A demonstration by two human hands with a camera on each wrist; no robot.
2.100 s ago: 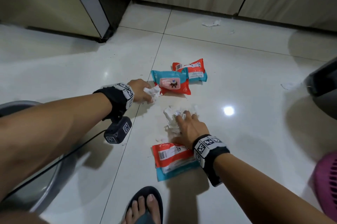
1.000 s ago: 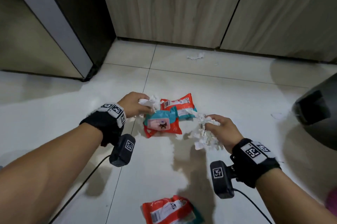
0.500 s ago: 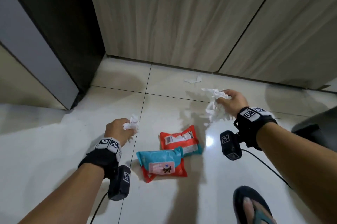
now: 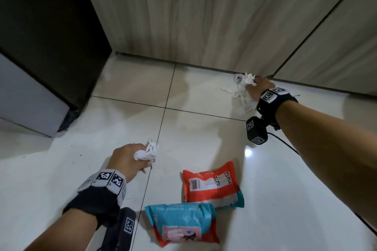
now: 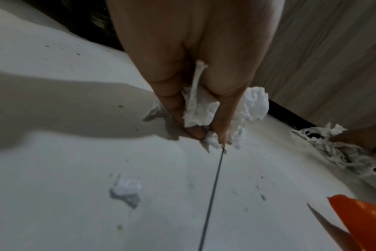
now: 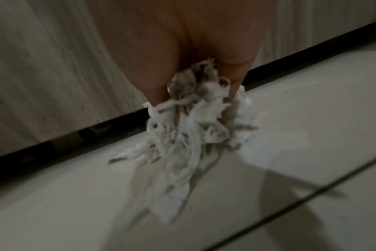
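My left hand [image 4: 130,161] grips a crumpled white tissue wad [image 4: 145,153] just above the floor, left of two wet-wipe packs. In the left wrist view the wad [image 5: 201,108] bulges out between the curled fingers [image 5: 174,108]. My right hand [image 4: 260,85] holds a bunch of shredded white tissue [image 4: 243,97] down at the foot of the wooden cabinet, touching a white scrap [image 4: 227,88] on the floor. The right wrist view shows the bunch [image 6: 189,132] hanging from the fist onto the tile.
An orange wipe pack [image 4: 211,184] and a teal one [image 4: 181,222] lie on the white tile floor [image 4: 61,158]. Wooden cabinet doors [image 4: 204,15] stand ahead, a dark appliance [image 4: 47,26] at left. A small tissue scrap [image 5: 127,188] lies under my left wrist.
My right hand carried its tissue bunch forward from beside the packs to the cabinet foot, onto the scrap there. The left hand kept its wad. The third pack has left the view.
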